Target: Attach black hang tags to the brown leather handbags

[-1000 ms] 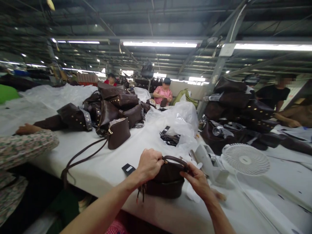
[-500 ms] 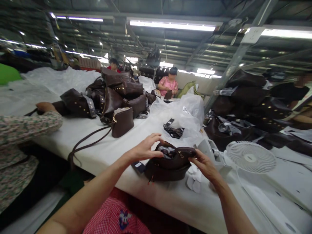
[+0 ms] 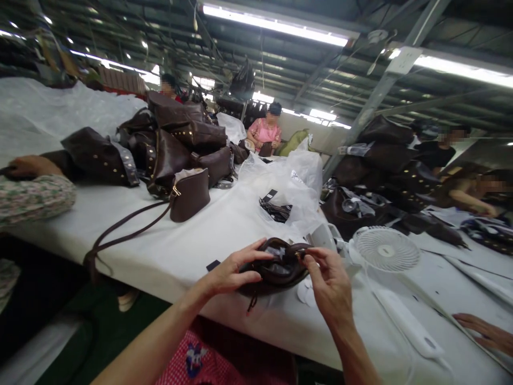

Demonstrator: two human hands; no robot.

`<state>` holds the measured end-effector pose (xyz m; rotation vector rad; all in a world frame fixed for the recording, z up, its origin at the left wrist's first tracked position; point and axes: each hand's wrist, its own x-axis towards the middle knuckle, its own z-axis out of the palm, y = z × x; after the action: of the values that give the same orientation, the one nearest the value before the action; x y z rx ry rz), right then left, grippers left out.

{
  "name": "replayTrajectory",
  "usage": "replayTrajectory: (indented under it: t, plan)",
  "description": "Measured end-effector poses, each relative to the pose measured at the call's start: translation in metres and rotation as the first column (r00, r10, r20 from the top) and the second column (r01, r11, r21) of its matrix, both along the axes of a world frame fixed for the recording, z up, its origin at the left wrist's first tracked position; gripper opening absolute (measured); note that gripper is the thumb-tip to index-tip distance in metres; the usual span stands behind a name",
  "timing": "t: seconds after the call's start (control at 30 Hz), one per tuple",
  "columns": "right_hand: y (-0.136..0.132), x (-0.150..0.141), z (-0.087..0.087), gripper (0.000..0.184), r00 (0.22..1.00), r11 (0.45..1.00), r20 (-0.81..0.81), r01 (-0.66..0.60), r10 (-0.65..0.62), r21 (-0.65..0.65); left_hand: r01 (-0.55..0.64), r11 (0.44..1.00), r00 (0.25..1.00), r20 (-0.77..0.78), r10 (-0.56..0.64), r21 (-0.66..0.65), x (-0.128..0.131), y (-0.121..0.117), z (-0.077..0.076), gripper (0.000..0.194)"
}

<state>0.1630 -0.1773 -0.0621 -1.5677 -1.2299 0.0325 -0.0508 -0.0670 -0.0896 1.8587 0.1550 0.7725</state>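
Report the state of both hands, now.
Left hand: open, thumb and fingers spread at the dark brown bag's opening.
Right hand: closed, pinching the bag's rim by the gold-coloured zip hardware.

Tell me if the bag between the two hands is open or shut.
Open: the bag gapes at the top between the left hand and right hand, with something grey and shiny showing inside.
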Motion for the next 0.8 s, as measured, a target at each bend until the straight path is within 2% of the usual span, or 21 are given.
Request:
replayTrajectory:
  t: [0.1, 0.2, 0.33, 0.47, 0.53, 0.6, 0.7, 0.8]
  plan:
    - [0.003, -0.001, -0.002, 0.026, 0.994, 0.994, -0.012, -0.108, 0.108, -0.016, 0.109, 0.994, 0.992, -0.07, -0.109, -0.01, -0.011, 0.018, 0.003, 0.039]
    - [0.008, -0.002, -0.001, 0.023, 0.985, 0.992, 0.134, -0.094, 0.105, -0.083, 0.088, 0.995, 0.993, -0.079, -0.085, 0.039, -0.011, 0.032, 0.007, 0.033]
    - [0.013, -0.008, 0.006, 0.025, 0.964, 0.987, 0.242, -0.074, 0.107, -0.142, 0.039, 0.965, 0.995, -0.102, -0.013, 0.26, -0.002, 0.034, 0.015, 0.026]
    - [0.019, -0.012, 0.011, 0.021, 0.979, 0.982, 0.19, -0.038, 0.073, -0.183, -0.07, 0.868, 0.982, -0.119, 0.146, 0.491, 0.006, 0.026, 0.019, 0.017]
    - [0.021, -0.013, 0.013, 0.017, 0.978, 0.98, 0.205, 0.019, 0.023, -0.2, -0.043, 0.845, 0.989, -0.1, 0.113, 0.532, 0.011, 0.023, 0.018, 0.016]
    - [0.02, -0.017, 0.015, 0.013, 0.95, 0.974, 0.308, 0.111, -0.045, -0.2, 0.0, 0.833, 0.995, -0.084, 0.056, 0.553, 0.016, 0.021, 0.014, 0.019]
    - [0.017, -0.024, 0.014, 0.013, 0.83, 0.944, 0.525, 0.3, -0.188, -0.135, 0.001, 0.815, 0.999, -0.034, 0.023, 0.58, 0.024, 0.018, 0.009, 0.025]
    - [0.015, -0.032, 0.011, 0.018, 0.75, 0.901, 0.582, 0.429, -0.315, -0.065, -0.046, 0.815, 0.999, 0.04, 0.028, 0.578, 0.034, 0.014, 0.005, 0.028]
